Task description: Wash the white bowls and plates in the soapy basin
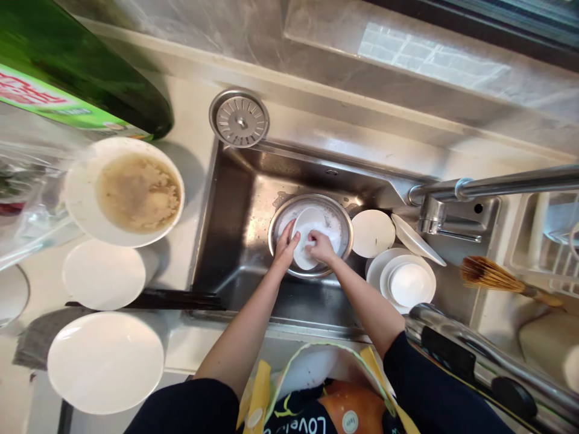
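Note:
A white bowl (307,232) is tilted inside a round steel basin (344,232) that sits in the sink (235,217). My left hand (286,246) grips the bowl's left rim with its fingers curled round it. My right hand (320,246) presses against the bowl's inside, fingers closed; whether it holds a cloth or sponge is hidden. Both forearms reach down into the sink from the near edge.
White plates and bowls (409,280) are stacked at the sink's right, under the faucet (456,193). On the left counter stand a bowl of brownish leftovers (136,193), two white plates (104,274), black chopsticks (181,298), a green bottle (81,72) and a drain strainer (239,119). A bamboo brush (493,278) lies right.

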`<state>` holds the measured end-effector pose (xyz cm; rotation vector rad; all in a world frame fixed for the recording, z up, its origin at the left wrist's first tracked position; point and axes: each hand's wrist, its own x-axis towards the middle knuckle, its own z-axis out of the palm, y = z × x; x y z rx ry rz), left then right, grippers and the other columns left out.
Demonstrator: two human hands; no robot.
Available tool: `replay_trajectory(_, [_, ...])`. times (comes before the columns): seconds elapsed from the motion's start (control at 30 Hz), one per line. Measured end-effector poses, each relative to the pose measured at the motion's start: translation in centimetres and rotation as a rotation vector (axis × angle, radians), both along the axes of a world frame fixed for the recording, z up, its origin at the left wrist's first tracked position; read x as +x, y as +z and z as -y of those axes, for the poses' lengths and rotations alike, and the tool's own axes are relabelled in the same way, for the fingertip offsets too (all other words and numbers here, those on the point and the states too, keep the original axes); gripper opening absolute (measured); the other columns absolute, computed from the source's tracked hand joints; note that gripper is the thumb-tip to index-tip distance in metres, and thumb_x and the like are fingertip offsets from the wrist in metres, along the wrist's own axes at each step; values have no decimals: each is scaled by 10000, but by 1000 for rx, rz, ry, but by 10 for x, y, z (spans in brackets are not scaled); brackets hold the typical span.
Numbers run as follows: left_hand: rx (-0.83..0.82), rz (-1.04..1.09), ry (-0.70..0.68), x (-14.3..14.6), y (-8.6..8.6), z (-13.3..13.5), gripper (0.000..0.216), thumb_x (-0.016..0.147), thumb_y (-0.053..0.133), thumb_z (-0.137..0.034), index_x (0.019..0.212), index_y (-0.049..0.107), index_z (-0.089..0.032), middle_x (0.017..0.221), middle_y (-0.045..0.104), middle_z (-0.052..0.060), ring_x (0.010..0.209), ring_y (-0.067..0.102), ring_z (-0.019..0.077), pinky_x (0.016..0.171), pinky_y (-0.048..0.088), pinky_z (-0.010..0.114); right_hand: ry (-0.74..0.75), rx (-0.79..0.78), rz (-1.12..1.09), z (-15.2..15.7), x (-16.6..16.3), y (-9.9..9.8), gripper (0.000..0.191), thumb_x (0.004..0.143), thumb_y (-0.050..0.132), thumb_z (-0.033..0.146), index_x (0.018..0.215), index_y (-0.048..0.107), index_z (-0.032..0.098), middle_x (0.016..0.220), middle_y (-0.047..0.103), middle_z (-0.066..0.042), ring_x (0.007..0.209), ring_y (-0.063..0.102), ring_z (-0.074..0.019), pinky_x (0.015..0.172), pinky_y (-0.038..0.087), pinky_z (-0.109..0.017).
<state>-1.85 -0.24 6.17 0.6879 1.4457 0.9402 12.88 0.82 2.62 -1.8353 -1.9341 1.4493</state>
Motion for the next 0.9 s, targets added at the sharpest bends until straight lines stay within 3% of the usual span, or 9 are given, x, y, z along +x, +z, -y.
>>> replay_trajectory(0.1, [25,-70,10,-1,9,-3,530,770,648,-414,1265,550,-251,1372,504,37,1334,372,246,1142,221,349,-271,200,260,-4,14,7,204,721,455,219,906,521,162,915,544,-74,885,485,-207,815,394,-316])
replay_trajectory(0.17, [46,-133,-14,-2,14,-4,554,758,663,-411,1275,543,-252,1381,494,34,1338,365,244,1147,207,343,-320,275,379,-5,16,6,292,751,459,215,1029,506,136,1054,524,-131,1019,456,-248,909,358,-377])
replay_trajectory(0.27, [43,-177,-34,-2,15,-5,582,750,671,-415,1291,528,-254,1385,491,38,1334,370,250,1148,207,354,-245,217,372,-7,11,-1,404,755,509,210,1147,462,127,1188,482,-164,1103,437,-270,949,346,-411])
replay_trajectory(0.37, [33,-148,-36,-2,11,-5,569,749,668,-427,1279,539,-263,1387,490,33,1345,356,252,1155,194,365,-224,97,204,-10,5,-10,379,768,528,231,1124,470,115,1101,542,-138,1016,509,-231,896,409,-355])
replay_trajectory(0.47, [-5,-69,-42,-2,2,-4,557,765,643,-452,1279,541,-261,1390,489,32,1347,354,251,1154,206,376,-166,233,51,-15,-1,-11,361,825,497,307,1133,482,120,1085,559,-126,1035,513,-218,925,405,-345])
replay_trajectory(0.6, [-51,67,31,0,-14,0,567,790,607,-474,1309,506,-269,1404,474,24,1368,322,234,1152,219,368,144,437,-21,-23,-4,-16,345,878,454,303,1176,527,147,1254,512,-132,1249,379,-237,1068,280,-411])
replay_trajectory(0.7, [-93,222,165,3,-25,1,600,797,588,-497,1336,465,-263,1378,503,49,1335,382,229,1127,276,383,318,396,-26,-24,-2,-28,365,861,453,181,1216,531,147,1343,475,-124,1334,288,-235,1122,193,-456])
replay_trajectory(0.77, [-87,314,251,6,-30,1,593,803,569,-516,1317,482,-233,1338,538,78,1300,430,234,1103,316,386,339,304,-35,-18,-4,-34,435,814,469,110,1247,511,115,1387,435,-146,1355,266,-246,1126,199,-465])
replay_trajectory(0.9, [-67,375,360,11,-39,7,568,785,592,-518,1249,543,-195,1272,588,91,1288,441,230,1093,321,349,122,51,-151,5,-21,-19,495,782,421,67,1272,480,98,1358,472,-153,1278,404,-231,1088,323,-408])
